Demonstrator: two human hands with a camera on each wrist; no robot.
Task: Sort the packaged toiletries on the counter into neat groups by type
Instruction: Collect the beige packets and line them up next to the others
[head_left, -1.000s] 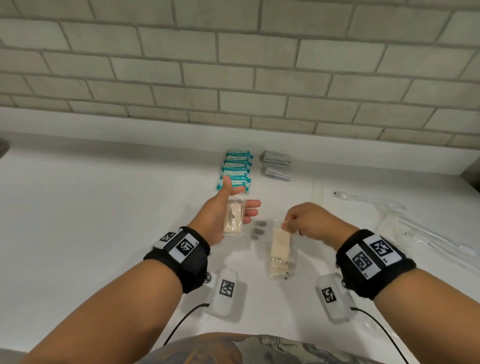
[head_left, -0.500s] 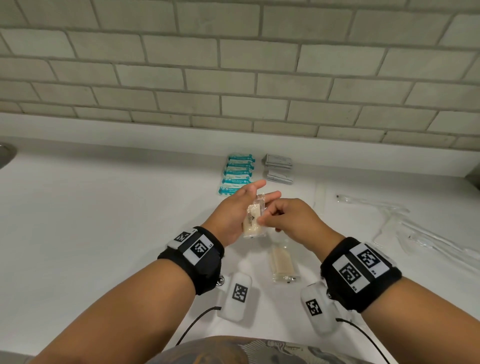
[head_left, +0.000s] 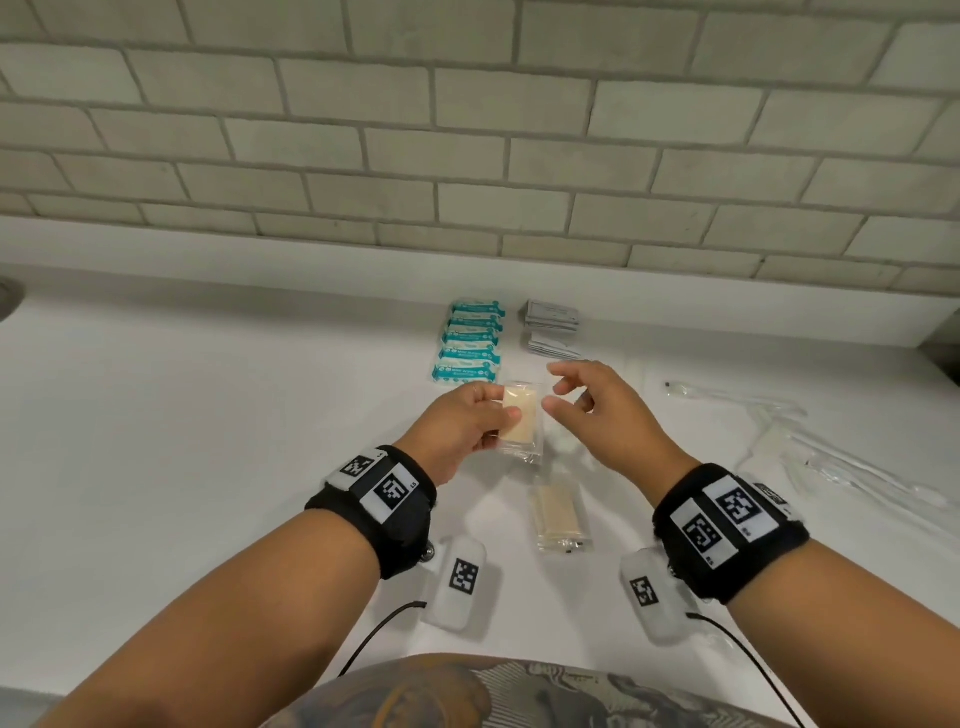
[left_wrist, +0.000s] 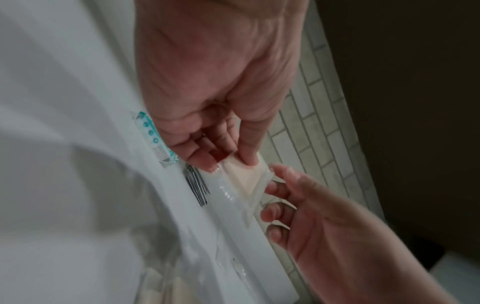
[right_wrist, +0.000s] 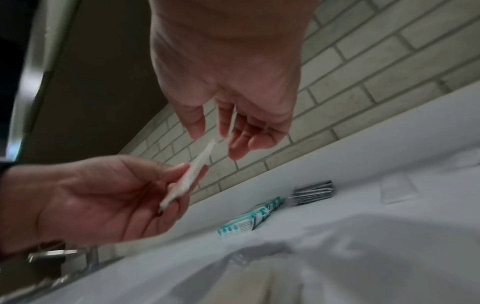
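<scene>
My left hand (head_left: 493, 415) pinches a cream bar in clear wrap (head_left: 523, 423) above the white counter (head_left: 208, 441), thumb on top and fingers beneath. In the left wrist view the same wrapped bar (left_wrist: 244, 174) sticks out past the left hand (left_wrist: 228, 158). My right hand (head_left: 558, 397) hovers just right of the bar with fingers spread and loose, holding nothing. The right wrist view shows the right hand (right_wrist: 221, 135) empty just above the tip of the bar (right_wrist: 192, 174). A second wrapped cream bar (head_left: 558, 512) lies on the counter below both hands.
A row of teal packets (head_left: 470, 340) and a stack of grey sachets (head_left: 550, 327) sit near the counter's back edge. Clear-wrapped long items (head_left: 831, 457) lie to the right. The brick wall (head_left: 467, 156) rises behind the counter. A metal fixture (head_left: 8, 296) shows at far left.
The right hand let go of the bar now lying on the counter, reached to the bar in the left hand, then opened. The left hand shifted its hold from palm to a pinch.
</scene>
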